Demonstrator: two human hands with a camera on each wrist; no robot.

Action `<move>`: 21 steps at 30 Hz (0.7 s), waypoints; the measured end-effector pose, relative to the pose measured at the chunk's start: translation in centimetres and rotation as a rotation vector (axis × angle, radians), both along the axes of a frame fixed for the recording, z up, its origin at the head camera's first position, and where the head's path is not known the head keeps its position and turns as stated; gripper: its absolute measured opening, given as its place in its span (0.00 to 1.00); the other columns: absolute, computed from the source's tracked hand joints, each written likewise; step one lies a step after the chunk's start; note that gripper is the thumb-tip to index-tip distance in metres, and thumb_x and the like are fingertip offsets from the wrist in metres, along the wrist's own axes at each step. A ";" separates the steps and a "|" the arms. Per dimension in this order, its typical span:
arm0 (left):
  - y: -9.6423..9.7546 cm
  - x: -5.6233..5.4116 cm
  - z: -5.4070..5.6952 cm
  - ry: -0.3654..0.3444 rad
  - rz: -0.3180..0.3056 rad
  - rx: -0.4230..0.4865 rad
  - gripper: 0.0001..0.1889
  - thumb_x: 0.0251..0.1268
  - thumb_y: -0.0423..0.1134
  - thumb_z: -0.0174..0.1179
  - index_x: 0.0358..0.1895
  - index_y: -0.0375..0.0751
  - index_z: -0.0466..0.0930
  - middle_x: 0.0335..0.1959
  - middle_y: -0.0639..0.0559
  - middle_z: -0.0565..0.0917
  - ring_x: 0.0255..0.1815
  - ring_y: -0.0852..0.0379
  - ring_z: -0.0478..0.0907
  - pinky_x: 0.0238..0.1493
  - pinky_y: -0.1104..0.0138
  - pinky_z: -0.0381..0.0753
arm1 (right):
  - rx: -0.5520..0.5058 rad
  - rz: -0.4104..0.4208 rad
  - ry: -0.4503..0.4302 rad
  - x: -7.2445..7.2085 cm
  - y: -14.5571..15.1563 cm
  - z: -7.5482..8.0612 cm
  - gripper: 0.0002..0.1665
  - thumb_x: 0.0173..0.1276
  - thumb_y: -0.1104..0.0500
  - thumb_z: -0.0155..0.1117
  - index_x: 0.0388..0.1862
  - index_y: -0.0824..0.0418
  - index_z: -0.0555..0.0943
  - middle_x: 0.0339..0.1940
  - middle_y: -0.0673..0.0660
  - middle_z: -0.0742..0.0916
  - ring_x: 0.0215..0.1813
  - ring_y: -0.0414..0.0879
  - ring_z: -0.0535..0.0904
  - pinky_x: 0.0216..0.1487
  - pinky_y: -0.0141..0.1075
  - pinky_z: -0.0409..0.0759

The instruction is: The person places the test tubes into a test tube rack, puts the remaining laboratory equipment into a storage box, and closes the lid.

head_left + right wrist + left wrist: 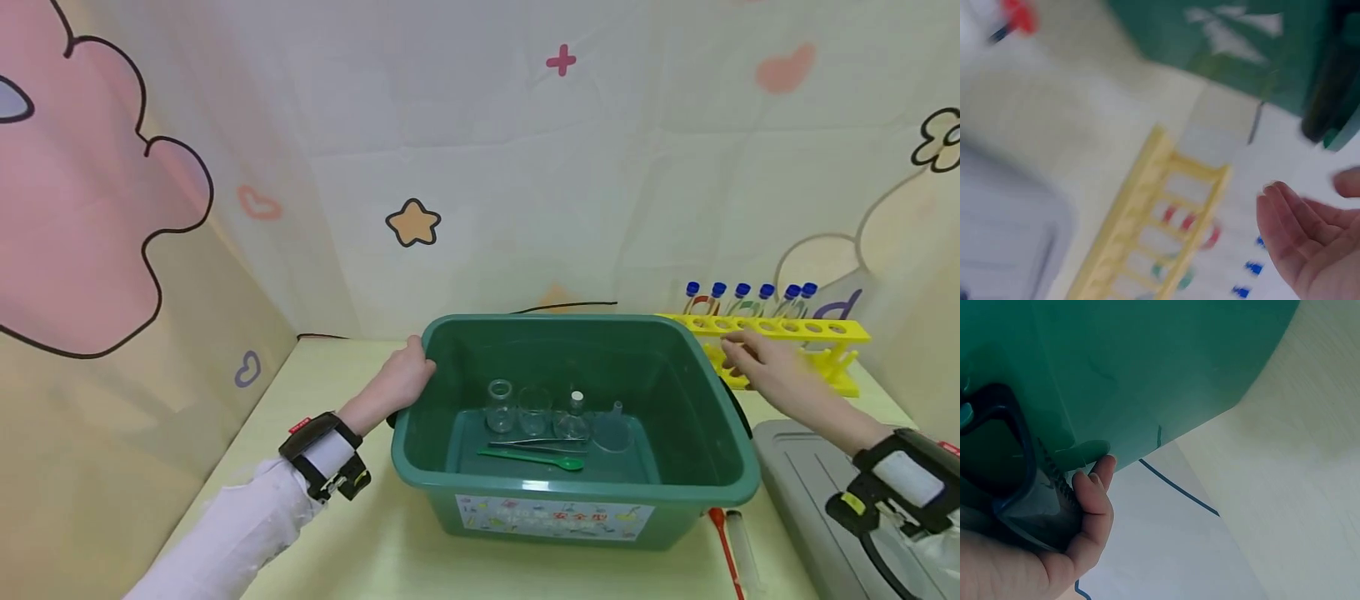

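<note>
A green plastic bin [555, 493] stands on the table, its front bearing a printed label. My left hand [401, 372] grips the bin's left end, fingers curled round the dark handle [1047, 509] in the left wrist view. Inside the bin are a small glass jar [500, 407], a glass beaker [535, 410], a flask [571, 425] with a white stopper, a clear funnel [612, 432], thin metal tweezers [536, 443] and a green spoon [536, 459]. My right hand [776, 367] is off the bin's right end, fingers loosely bent and empty, overlapping the yellow test tube rack [840, 330] in the head view.
Several blue-capped test tubes [742, 293] stand in the rack's back row. Right of the bin lies a grey lid [795, 467]. By its front right corner are a red spoon [723, 546] and a clear tube [742, 554]. A patterned cloth [480, 167] hangs behind the table.
</note>
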State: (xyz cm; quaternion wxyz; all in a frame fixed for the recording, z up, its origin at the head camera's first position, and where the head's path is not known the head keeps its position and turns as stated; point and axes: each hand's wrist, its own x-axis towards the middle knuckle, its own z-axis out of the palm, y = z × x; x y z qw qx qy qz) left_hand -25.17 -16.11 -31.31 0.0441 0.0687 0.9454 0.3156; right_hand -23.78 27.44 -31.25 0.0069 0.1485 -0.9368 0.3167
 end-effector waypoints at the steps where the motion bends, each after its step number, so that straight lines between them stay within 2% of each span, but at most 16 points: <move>1: 0.1 0.0 0.0 -0.001 0.001 0.001 0.13 0.63 0.30 0.39 0.47 0.22 0.59 0.25 0.39 0.70 0.25 0.47 0.77 0.24 0.61 0.77 | 0.036 -0.010 0.028 0.3 0.6 -0.3 0.23 0.72 0.59 0.45 0.54 0.79 0.67 0.36 0.68 0.79 0.33 0.56 0.77 0.33 0.44 0.78; 4: 0.2 0.2 0.0 -0.002 0.005 0.000 0.12 0.64 0.30 0.39 0.46 0.23 0.59 0.24 0.39 0.70 0.24 0.48 0.76 0.24 0.61 0.77 | 0.184 -0.007 0.097 1.7 1.8 -1.5 0.12 0.65 0.67 0.55 0.43 0.76 0.75 0.30 0.60 0.81 0.26 0.47 0.73 0.26 0.37 0.76; 8: 0.3 0.3 0.2 0.007 0.003 -0.011 0.11 0.65 0.31 0.39 0.45 0.24 0.60 0.23 0.40 0.70 0.23 0.48 0.76 0.23 0.61 0.77 | 0.328 0.068 0.135 4.0 2.5 -3.0 0.07 0.57 0.69 0.62 0.37 0.69 0.80 0.26 0.52 0.80 0.24 0.42 0.69 0.24 0.33 0.74; 10: 0.3 0.3 0.2 0.030 -0.003 -0.036 0.11 0.65 0.31 0.40 0.44 0.24 0.60 0.22 0.41 0.69 0.23 0.48 0.75 0.23 0.61 0.77 | 0.391 0.146 0.159 5.1 2.6 -3.8 0.08 0.53 0.70 0.66 0.33 0.63 0.80 0.24 0.47 0.78 0.23 0.39 0.67 0.23 0.31 0.73; 14: 0.2 0.3 0.1 0.076 -0.019 -0.083 0.10 0.64 0.31 0.40 0.42 0.24 0.60 0.21 0.42 0.69 0.23 0.47 0.75 0.23 0.61 0.76 | 0.443 0.383 0.275 6.7 2.6 -5.9 0.14 0.45 0.69 0.71 0.25 0.54 0.76 0.20 0.39 0.69 0.19 0.33 0.62 0.16 0.27 0.65; 17: 0.1 0.3 0.1 0.081 -0.022 -0.091 0.10 0.64 0.30 0.40 0.41 0.24 0.60 0.20 0.42 0.68 0.22 0.46 0.75 0.23 0.60 0.77 | 0.414 0.571 0.343 7.3 2.4 -7.5 0.15 0.47 0.66 0.71 0.23 0.53 0.73 0.20 0.38 0.68 0.19 0.31 0.61 0.14 0.26 0.62; 18: 0.1 0.3 0.1 0.078 -0.023 -0.091 0.10 0.64 0.30 0.40 0.41 0.24 0.60 0.20 0.41 0.68 0.22 0.46 0.75 0.23 0.60 0.77 | 0.406 0.621 0.352 7.4 2.3 -8.0 0.13 0.53 0.62 0.69 0.23 0.53 0.72 0.20 0.38 0.67 0.19 0.30 0.61 0.15 0.25 0.61; 19: 0.1 0.3 0.0 0.076 -0.024 -0.091 0.10 0.64 0.30 0.40 0.41 0.24 0.60 0.21 0.41 0.68 0.22 0.46 0.75 0.23 0.60 0.77 | 0.396 0.672 0.376 7.4 2.2 -8.4 0.11 0.57 0.59 0.67 0.23 0.53 0.72 0.21 0.38 0.68 0.19 0.30 0.60 0.15 0.24 0.60; 21: 0.2 0.3 0.0 0.069 -0.024 -0.089 0.09 0.64 0.30 0.40 0.41 0.24 0.60 0.21 0.41 0.68 0.23 0.46 0.75 0.23 0.60 0.77 | 0.403 0.746 0.435 7.5 2.0 -9.0 0.13 0.67 0.53 0.54 0.22 0.52 0.69 0.20 0.38 0.64 0.19 0.30 0.57 0.16 0.23 0.56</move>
